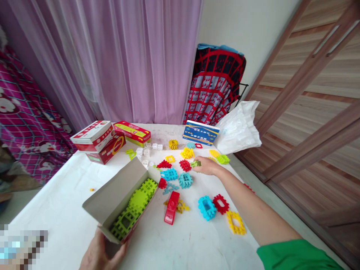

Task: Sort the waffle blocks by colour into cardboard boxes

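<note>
While left hand (97, 252) grasps open box (116, 191), right hand (208, 166) pinches green piece (194, 164) at box's two o'clock: apparent pickup; lift requires clearing red piece (185, 165).

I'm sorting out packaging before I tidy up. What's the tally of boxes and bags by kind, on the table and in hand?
Stacked boxes, upper box and lower box: 2
Red-and-yellow box: 1
Blue box: 1
Open box in the left hand: 1
White bag: 1
Total: 6
</note>
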{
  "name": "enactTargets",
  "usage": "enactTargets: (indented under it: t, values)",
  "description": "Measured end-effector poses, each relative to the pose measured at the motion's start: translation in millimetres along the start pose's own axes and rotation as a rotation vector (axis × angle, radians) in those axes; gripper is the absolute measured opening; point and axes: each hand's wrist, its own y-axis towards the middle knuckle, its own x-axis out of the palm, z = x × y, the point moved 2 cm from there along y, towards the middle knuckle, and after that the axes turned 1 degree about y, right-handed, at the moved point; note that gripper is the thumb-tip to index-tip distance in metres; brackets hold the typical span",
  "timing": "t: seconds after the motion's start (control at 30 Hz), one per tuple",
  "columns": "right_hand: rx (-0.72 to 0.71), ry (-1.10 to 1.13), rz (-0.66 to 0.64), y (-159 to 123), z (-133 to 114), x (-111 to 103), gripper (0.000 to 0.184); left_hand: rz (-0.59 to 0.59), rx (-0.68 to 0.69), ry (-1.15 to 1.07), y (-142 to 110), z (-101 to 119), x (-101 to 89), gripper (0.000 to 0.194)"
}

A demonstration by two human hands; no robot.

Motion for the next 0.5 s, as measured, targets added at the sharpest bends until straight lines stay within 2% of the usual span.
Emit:
enactTargets:
  t: [0.1,0.17,0.3,0.4,0.5]
  values:
    - [-0.292,0.181,-0.058,-32,-61,-17,0.042,-0.024,0.054,0.032,1,-7,1.3,0.059]
    - [-0.426,0.234,-0.124,-55,-109,-20,0.043,-0.044,0.078,0.036,1,-9,1.0,0.062]
    - [-0.556,0.102,-0.230,-87,-191,-1,0.048,-0.058,0.143,-0.024,0,-8,2.3,0.065]
    - [-0.574,-0.049,-0.266,-97,-225,24,0.052,-0.003,0.191,-0.085,0,-10,5.7,0.069]
    - [-0.520,-0.117,-0.236,-101,-236,43,0.052,-0.005,0.203,-0.093,-1,-13,9.6,0.069]
